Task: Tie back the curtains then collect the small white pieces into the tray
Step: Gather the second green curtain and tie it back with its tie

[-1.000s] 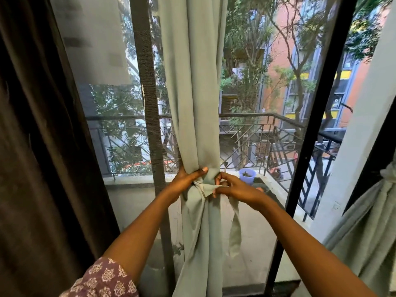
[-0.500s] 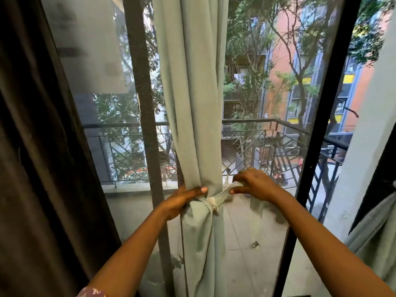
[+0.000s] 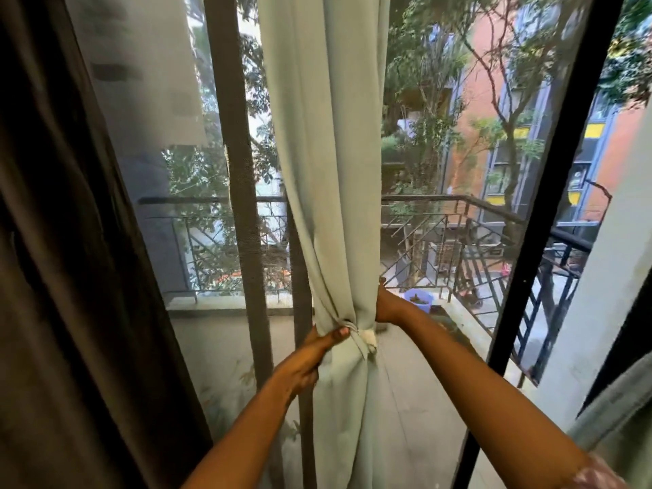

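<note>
A pale green curtain [image 3: 328, 171] hangs in the middle of the window, gathered at waist height by a cloth tie [image 3: 363, 338] knotted at its front. My left hand [image 3: 314, 351] grips the gathered curtain just left of the knot, thumb pressed on the tie. My right hand [image 3: 384, 307] reaches behind the curtain's right side at the same height; its fingers are hidden by the fabric. No tray or small white pieces are in sight.
A dark brown curtain [image 3: 63, 259] fills the left side. Another pale curtain [image 3: 621, 411] shows at the lower right beside a white wall [image 3: 610, 277]. Dark door frames [image 3: 543, 213] stand before a balcony with a railing [image 3: 458, 220] and a blue bowl [image 3: 418, 298].
My right hand let the tie's loose end go from the front and moved round behind the curtain's right side. The knot now sits tight at the front. My left hand stays put.
</note>
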